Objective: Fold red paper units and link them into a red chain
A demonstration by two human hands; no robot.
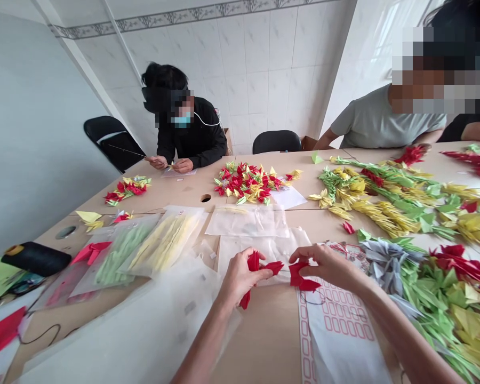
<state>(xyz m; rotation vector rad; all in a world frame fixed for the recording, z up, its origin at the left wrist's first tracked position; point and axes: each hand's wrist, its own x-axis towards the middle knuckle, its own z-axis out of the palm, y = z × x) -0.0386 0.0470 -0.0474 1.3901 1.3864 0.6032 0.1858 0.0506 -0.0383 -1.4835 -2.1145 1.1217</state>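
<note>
My left hand (240, 274) is closed around a small stack of red folded paper pieces (253, 261), with one pointed piece sticking out to the right past the thumb. My right hand (324, 261) pinches another red folded paper piece (298, 274) between thumb and fingers, a short gap to the right of the left hand's pieces. Beneath the hands lie clear plastic bags (246, 221) and a white sheet with red printed boxes (346, 314). Whether a thread links the pieces is too fine to make out.
Bags of yellow strips (162, 242) and green strips (122, 250) lie left, near a black thread spool (36, 260). A mixed pile of paper cranes (246, 184) sits mid-table. Strung green folded paper (436, 304) fills the right. Two co-workers (196, 133) (384, 117) sit opposite.
</note>
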